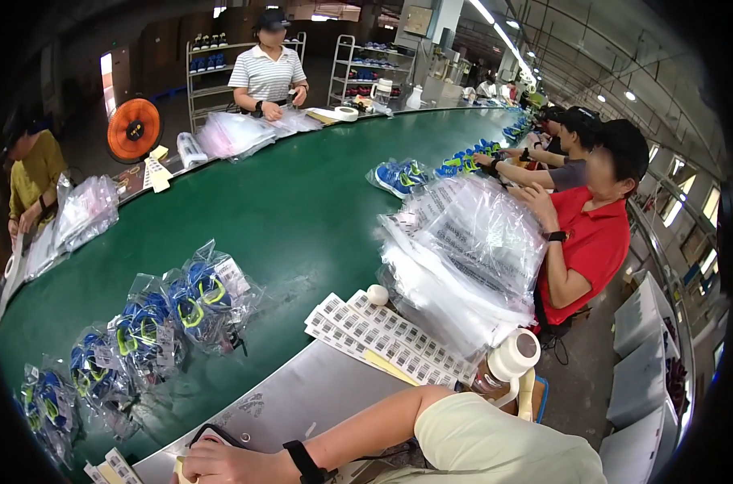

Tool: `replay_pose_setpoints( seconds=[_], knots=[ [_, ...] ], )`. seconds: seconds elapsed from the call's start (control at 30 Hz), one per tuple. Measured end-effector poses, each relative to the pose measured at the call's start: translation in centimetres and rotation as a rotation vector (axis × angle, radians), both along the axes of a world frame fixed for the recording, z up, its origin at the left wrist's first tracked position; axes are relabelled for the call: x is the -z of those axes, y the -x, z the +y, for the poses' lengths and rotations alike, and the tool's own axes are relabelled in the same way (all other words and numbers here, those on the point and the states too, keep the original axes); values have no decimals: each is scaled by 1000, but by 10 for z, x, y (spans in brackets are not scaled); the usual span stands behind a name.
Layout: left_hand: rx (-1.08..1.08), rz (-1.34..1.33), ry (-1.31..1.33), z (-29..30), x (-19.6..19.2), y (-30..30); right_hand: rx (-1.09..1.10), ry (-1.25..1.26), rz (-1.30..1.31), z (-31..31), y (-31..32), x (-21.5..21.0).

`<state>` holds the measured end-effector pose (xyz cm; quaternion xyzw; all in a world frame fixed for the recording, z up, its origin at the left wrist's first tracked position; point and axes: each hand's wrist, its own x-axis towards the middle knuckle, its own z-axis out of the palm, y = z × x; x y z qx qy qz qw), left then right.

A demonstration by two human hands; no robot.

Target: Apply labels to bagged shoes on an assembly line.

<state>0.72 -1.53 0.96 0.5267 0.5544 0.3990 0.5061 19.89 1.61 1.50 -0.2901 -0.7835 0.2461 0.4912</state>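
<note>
Pale object point(181, 469), partly cut off by the lower edge, lies at the table point(290, 389) under the right hand point(231, 465), fingers bent; I cannot tell whether they grip. The left hand is unseen. The step appears to be handling it near bagged shoes point(145, 324); the next move likely needs a sure hold.

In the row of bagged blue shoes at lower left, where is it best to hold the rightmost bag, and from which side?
Probably around the bulky shoes inside the rightmost bag, coming from above and the right: the neighbouring bag crowds its left, its right side borders the green tabletop, and its loose, crinkled edges look floppy.
</note>
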Motion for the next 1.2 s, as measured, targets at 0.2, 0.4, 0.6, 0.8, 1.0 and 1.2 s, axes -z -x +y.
replay_pose_setpoints(
  seconds=[0.2, 0.4, 0.6, 0.8, 1.0, 1.2],
  knots=[
    [-247, 10, -61, 27, 39, 46, 113, 129, 134, 89, -47, -5],
    [-449, -288, -80, 29, 82, 52, 493, 737, 758, 218, -190, -7],
    [-427, -164, -61, 32, 75, 33, 960, 643, -167, 281, -248, 74],
    [-423, -73, -52, 28, 80, 32, 921, 838, 195, 338, -215, 98],
    [-434, -80, -44, 33, 80, 35, 933, 771, 372, 295, -217, 127],
    [-439, -124, -40, 35, 77, 23, 667, 932, 462, 241, -248, 124]
  ],
)
